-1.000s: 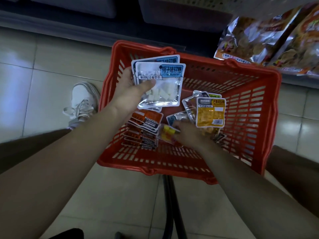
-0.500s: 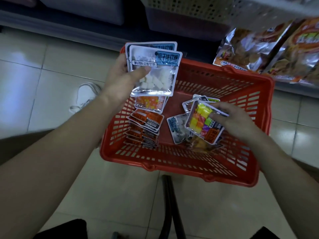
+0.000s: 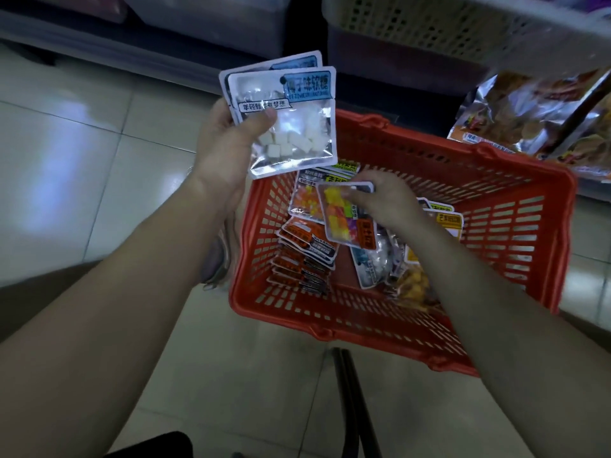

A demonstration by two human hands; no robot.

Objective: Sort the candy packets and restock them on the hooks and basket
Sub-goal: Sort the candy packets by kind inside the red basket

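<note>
Head view looks down on a red basket [image 3: 515,226] standing on the tiled floor [image 3: 82,166], with both hands busy over it. Left hand [image 3: 224,143] is closed on 2 white-cube candy packets [image 3: 291,127], fanned slightly, thumb pressed on the front one, held up above the basket's far left corner. Right hand [image 3: 383,200] pinches a multicolour gummy packet [image 3: 344,219] by its upper edge, fingers curled shut on it, low inside the basket and just over a similar gummy packet [image 3: 307,200] lying against the left wall.

Sorting looks like the step in hand: like goes with like before anything reaches a hook. Below the gummies a stack of orange-labelled packets [image 3: 304,252] is already squared up along the left side, while a loose heap [image 3: 396,259] of white-cube, yellow-labelled and other packets lies to the right, partly hidden by the right forearm.

To do this well, I would lay the gummy packet flat on its twin, label up and edges aligned, so the hang holes line up later. A pinch at one edge lets the slippery film swing, so lower it rather than drop it. Next, pull the white-cube packets out of the heap and add them to the left hand's pair, keeping the thumb firm so the fan does not slide apart. Whether hooks are within reach cannot be told; only a pale perforated bin [image 3: 446,28] and large snack bags [image 3: 535,117] show above.
</note>
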